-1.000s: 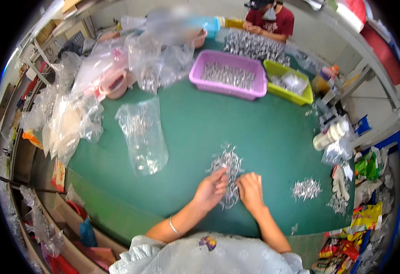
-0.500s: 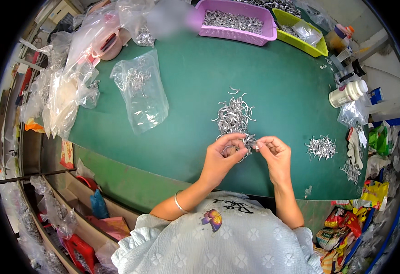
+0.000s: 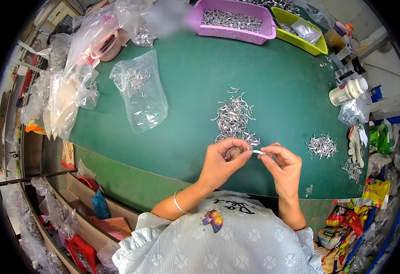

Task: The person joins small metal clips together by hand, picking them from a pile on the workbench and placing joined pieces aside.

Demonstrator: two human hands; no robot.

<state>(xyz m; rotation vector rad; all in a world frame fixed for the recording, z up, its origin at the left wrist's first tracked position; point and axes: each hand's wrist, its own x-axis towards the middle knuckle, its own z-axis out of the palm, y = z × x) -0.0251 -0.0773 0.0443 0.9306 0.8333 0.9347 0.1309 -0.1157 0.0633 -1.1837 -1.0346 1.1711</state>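
Nearest is the person's pale clothing (image 3: pixel 236 242), with a butterfly picture on its front. The left hand (image 3: pixel 222 163), with a thin bracelet (image 3: pixel 177 201) at its wrist, pinches one end of a small metal strip (image 3: pixel 258 152) between thumb and finger. Something curved and grey shows in the curl of this hand, but it is too small to tell what. The right hand (image 3: pixel 283 165) grips the other end of the strip, also by the fingertips. So the strip is between the two hands, above the near part of the green counter (image 3: pixel 186 77).

Just beyond the hands lies a loose heap of curved metal pieces (image 3: pixel 234 116). To the right there is a smaller heap (image 3: pixel 323 146), and near it a glove (image 3: pixel 356 148). To the left lies a clear bag (image 3: pixel 147 112) with some metal pieces inside. Farther on the right, a white bottle (image 3: pixel 346 93) is tilted. At the far side, a purple basket (image 3: pixel 236 36) full of metal pieces stands just beside a yellow-green basket (image 3: pixel 300 43).
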